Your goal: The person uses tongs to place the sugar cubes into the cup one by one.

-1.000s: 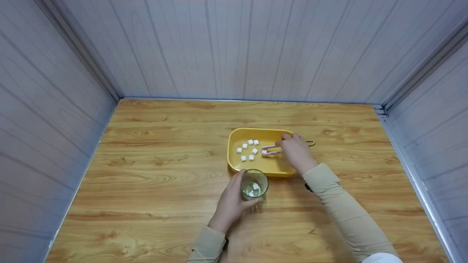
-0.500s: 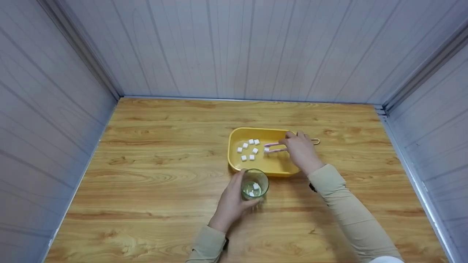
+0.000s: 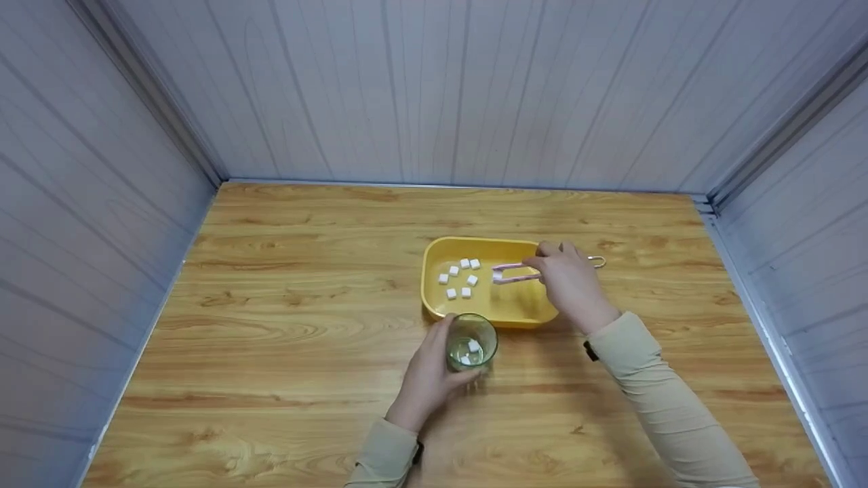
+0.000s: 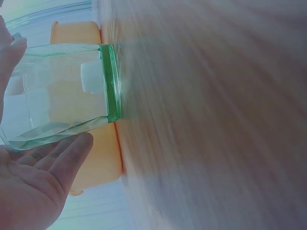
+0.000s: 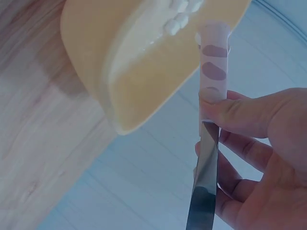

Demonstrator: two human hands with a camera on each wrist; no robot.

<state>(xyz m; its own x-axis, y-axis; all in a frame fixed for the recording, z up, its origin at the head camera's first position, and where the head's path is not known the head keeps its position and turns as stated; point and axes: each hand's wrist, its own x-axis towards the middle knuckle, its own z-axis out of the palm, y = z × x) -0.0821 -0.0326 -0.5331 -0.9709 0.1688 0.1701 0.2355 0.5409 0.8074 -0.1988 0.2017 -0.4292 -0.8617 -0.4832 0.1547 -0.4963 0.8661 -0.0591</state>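
My left hand (image 3: 428, 376) holds a green-tinted drinking glass (image 3: 468, 332) round its side, upright on the table just in front of a yellow tray (image 3: 502, 318). White cubes show at the bottom of the glass. My right hand (image 3: 571, 281) pinches a pair of small tongs (image 3: 519, 266) over the tray's right side, and a white cube (image 3: 497, 276) sits between their tips. In the right wrist view, thumb and fingers press the patterned pink arms of the tongs (image 5: 214, 64), with a bare metal part behind. Several white cubes (image 3: 466, 293) lie in the tray's left half.
A wood-grain table (image 3: 298, 298) carries everything. Pale panelled walls (image 3: 434, 95) close it in at the back and on both sides. The tray's raised rim stands between the tongs and the glass.
My right hand has moved right and a little toward the back, taking the tongs and their white cube away from the other cubes. The left hand and glass have stayed put.
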